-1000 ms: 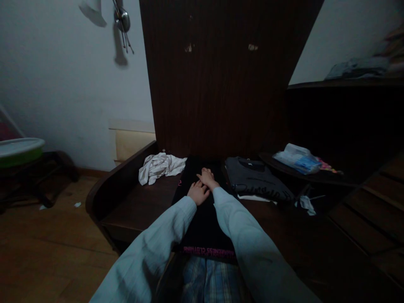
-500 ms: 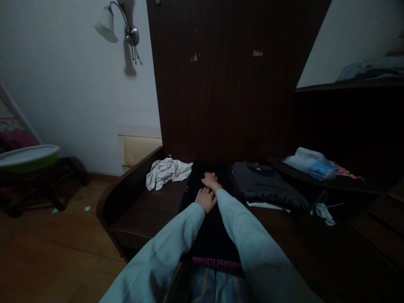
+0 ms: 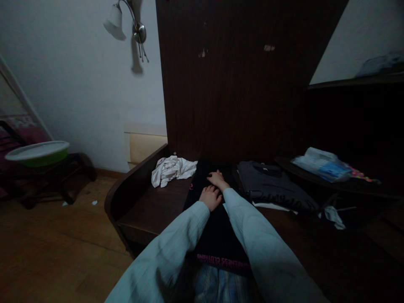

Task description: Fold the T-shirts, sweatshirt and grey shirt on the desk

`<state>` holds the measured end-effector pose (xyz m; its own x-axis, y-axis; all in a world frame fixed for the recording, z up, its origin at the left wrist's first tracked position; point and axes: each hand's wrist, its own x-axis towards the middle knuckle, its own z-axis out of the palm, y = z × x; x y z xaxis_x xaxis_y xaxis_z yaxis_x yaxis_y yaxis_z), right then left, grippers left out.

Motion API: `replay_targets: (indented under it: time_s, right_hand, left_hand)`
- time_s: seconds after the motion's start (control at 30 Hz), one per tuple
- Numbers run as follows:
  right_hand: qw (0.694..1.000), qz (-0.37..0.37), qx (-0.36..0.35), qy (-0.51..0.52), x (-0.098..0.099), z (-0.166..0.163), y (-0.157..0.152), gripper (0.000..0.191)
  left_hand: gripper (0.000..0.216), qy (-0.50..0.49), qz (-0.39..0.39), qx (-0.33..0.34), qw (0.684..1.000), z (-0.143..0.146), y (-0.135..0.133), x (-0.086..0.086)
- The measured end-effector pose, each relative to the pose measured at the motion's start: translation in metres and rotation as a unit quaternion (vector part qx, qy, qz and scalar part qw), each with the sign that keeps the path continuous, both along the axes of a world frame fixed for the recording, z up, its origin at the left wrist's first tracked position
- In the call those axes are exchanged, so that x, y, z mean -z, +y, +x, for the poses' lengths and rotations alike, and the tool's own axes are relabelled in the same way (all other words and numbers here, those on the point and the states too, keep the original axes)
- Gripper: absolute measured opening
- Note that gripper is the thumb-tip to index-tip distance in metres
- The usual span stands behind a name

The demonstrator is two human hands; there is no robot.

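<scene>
A folded black garment (image 3: pixel 217 235) with pink lettering along its near edge lies on the dark wooden desk (image 3: pixel 148 210) in front of me. My left hand (image 3: pixel 211 197) rests on the garment, palm down, fingers extended. Just beyond it, my right hand (image 3: pixel 218 179) also lies on the cloth with its fingers stretched out. The two hands are close together, the right wrist beside the left fingertips. To the right is a folded dark grey T-shirt (image 3: pixel 268 181) with black lettering. A crumpled white cloth (image 3: pixel 173 170) sits at the left.
On a dark round surface (image 3: pixel 284 163) at the right sits a plastic tissue pack (image 3: pixel 322 164). A green basin (image 3: pixel 39 155) stands on a low stool at far left. The desk's raised side (image 3: pixel 126 183) curves at the left. A lamp (image 3: pixel 115 23) hangs on the wall.
The view has swung slightly left, so the whole scene sits further right. Both hands stay on the black garment in nearly the same place.
</scene>
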<state>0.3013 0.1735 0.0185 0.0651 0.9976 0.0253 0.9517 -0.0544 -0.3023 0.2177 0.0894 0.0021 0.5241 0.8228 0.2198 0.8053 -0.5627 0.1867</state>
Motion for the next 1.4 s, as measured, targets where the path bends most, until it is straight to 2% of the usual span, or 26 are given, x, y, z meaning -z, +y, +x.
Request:
replay_targets:
  time_s: [0.13, 0.37, 0.47, 0.53, 0.67, 0.7, 0.8, 0.9, 1.0, 1.03, 1.07, 1.13, 1.23, 1.4]
  right_hand:
    - [1.0, -0.003, 0.021, 0.008, -0.003, 0.0, -0.004, 0.041]
    - [1.0, 0.017, 0.017, 0.019, 0.001, -0.001, -0.013, 0.041]
    - [0.999, 0.027, 0.011, 0.021, 0.002, -0.001, -0.015, 0.043]
    - [0.999, 0.03, 0.004, 0.021, 0.002, 0.001, -0.016, 0.043]
    - [0.997, 0.061, -0.013, 0.043, 0.002, 0.008, -0.026, 0.047]
    - [0.995, 0.085, -0.02, 0.054, 0.003, 0.01, -0.03, 0.048]
    - [0.979, 0.18, -0.063, 0.076, 0.007, 0.015, -0.048, 0.048]
    - [0.957, 0.25, -0.131, 0.07, 0.009, 0.015, -0.07, 0.048]
    - [0.945, 0.27, -0.179, 0.051, 0.01, 0.013, -0.09, 0.046]
    - [0.944, 0.268, -0.188, 0.043, 0.011, 0.012, -0.096, 0.044]
    - [0.944, 0.263, -0.196, 0.034, 0.012, 0.012, -0.101, 0.042]
    - [0.945, 0.248, -0.212, 0.017, 0.014, 0.013, -0.11, 0.038]
    - [0.944, 0.229, -0.238, -0.007, 0.017, 0.015, -0.116, 0.032]
    - [0.936, 0.22, -0.273, -0.029, 0.017, 0.015, -0.118, 0.026]
  left_hand:
    - [0.035, 0.01, 0.006, 0.001, 1.0, 0.0, -0.001, 0.0]
    - [0.033, -0.017, 0.0, 0.004, 1.0, -0.001, -0.001, -0.003]
    - [0.023, -0.111, -0.052, 0.009, 0.992, -0.002, 0.003, -0.003]
    - [0.017, -0.207, -0.101, -0.002, 0.973, -0.005, 0.007, -0.003]
    - [0.023, -0.319, -0.124, -0.061, 0.937, -0.012, 0.017, -0.003]
    - [0.022, -0.367, -0.133, -0.082, 0.917, -0.015, 0.02, -0.004]
    - [0.019, -0.524, -0.184, -0.136, 0.82, -0.023, 0.028, -0.005]
    - [0.021, -0.621, -0.261, -0.138, 0.726, -0.032, 0.032, -0.008]
    - [0.028, -0.727, -0.365, -0.115, 0.569, -0.041, 0.031, -0.012]
    - [0.031, -0.749, -0.385, -0.114, 0.527, -0.043, 0.03, -0.013]
    - [0.035, -0.76, -0.395, -0.118, 0.503, -0.045, 0.03, -0.015]
    - [0.04, -0.767, -0.405, -0.127, 0.482, -0.047, 0.028, -0.016]
    - [0.046, -0.765, -0.422, -0.116, 0.473, -0.048, 0.028, -0.018]
    - [0.033, -0.765, -0.434, -0.079, 0.47, -0.046, 0.029, -0.014]
